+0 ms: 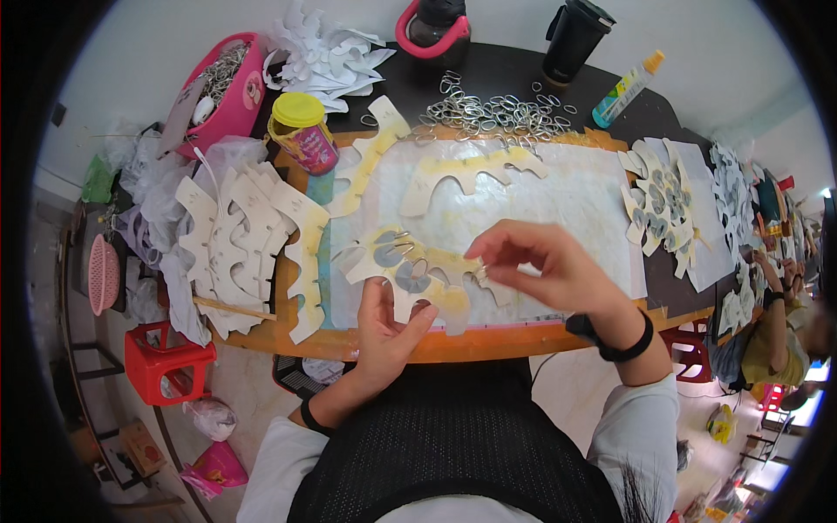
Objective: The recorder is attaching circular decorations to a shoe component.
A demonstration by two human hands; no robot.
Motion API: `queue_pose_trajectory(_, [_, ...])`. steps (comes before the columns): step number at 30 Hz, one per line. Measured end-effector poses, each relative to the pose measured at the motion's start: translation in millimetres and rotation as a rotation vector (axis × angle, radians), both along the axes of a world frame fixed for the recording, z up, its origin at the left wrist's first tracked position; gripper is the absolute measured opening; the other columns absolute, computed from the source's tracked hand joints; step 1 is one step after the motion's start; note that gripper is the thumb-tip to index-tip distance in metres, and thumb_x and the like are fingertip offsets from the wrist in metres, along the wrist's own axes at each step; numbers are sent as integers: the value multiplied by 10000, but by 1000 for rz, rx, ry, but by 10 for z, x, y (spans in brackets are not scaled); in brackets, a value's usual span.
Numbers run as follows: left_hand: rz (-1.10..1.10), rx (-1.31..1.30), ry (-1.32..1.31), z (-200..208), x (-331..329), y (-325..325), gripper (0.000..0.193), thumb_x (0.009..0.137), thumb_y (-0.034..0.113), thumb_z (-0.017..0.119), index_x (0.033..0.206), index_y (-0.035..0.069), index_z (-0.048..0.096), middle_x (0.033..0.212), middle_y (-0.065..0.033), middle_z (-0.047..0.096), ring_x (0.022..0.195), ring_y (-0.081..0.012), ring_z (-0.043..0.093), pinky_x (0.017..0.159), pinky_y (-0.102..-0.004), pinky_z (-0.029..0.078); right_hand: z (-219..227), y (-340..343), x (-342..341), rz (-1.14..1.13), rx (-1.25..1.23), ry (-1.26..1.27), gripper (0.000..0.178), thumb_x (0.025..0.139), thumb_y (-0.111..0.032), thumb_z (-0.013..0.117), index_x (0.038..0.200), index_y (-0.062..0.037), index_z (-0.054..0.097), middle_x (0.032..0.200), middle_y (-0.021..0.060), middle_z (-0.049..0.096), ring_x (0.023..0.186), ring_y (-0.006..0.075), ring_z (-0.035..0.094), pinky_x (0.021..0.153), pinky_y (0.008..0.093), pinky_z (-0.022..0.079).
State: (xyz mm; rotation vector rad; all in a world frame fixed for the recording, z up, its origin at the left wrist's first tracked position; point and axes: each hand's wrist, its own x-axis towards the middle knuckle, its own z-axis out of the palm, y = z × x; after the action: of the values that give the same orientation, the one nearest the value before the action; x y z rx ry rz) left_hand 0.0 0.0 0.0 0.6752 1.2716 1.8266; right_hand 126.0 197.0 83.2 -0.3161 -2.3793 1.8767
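Evidently, in the head view, the work is close handling of one pale scalloped piece (pixel 455 307), raised above the pale mat (pixel 575 205) in front of the wearer. The left hand (pixel 388 327) is closed on its lower edge, thumb on the near side, while the right hand (pixel 549 266) has its thumb and fingertips drawn near each other at the piece's right end; whether they pinch anything, I cannot tell. To do this well, I would judge, the left grip should stay light but steady, close to the notch being worked, so that the sheet does not flex, and the right should work with fingertips alone, clear of the yellowed patches (they look like adhesive, though that is a guess). The sheet seems thin and stiff, like card or leather, with rounded bites along one edge; grey rounded patches (pixel 412 277) and thin metal loops sit on its left part. Beyond the mat lies a glinting heap of oval metal rings (pixel 501 113), smooth and tangled. A yellow-smeared scalloped strip (pixel 436 180) lies flat on the mat, matte cream strips (pixel 235 244) overlap at left, and grey-patched pieces (pixel 658 196) pile up at right.
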Motion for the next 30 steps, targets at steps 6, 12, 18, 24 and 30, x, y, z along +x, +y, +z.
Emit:
queue_pose_trajectory(6, [9,-30,81,59,-33,-22,484,819,-78,618,1230,6,377,1188,-85,512,1102,-147,527,886,-262,466,-55,-310,-82,-23,107,67,95,805,38,658,882,-9,629,864,59,619,786,133,605,696,254,488])
queue_pose_trajectory(12, [-25,-35,94,107,-35,-43,482,826,-81,608,1232,6,365,1175,-93,535,1069,-144,553,882,-252,474,-181,-367,-138,-183,138,126,128,776,25,686,892,4,636,811,84,617,718,166,639,650,268,514])
queue_pose_trajectory(18, [-12,-20,91,100,-11,-40,464,831,-73,593,1232,24,380,1217,-82,508,1151,-142,500,905,-249,459,-254,-459,-68,-244,106,189,145,778,32,688,916,22,645,921,104,654,766,167,674,696,251,543])
queue_pose_trajectory(24, [16,-40,65,117,13,-11,451,814,-75,577,1217,25,402,1273,-63,457,1218,-130,438,896,-247,452,-301,-550,-49,-309,148,212,167,776,29,691,940,24,660,984,125,659,786,187,681,704,262,550])
queue_pose_trajectory(30, [24,-68,180,43,5,-63,465,803,-93,572,1223,-6,393,1218,-71,434,1197,-153,458,874,-250,463,-338,-605,-59,-342,211,195,135,788,-13,696,912,33,670,1001,133,660,785,221,680,689,279,545])
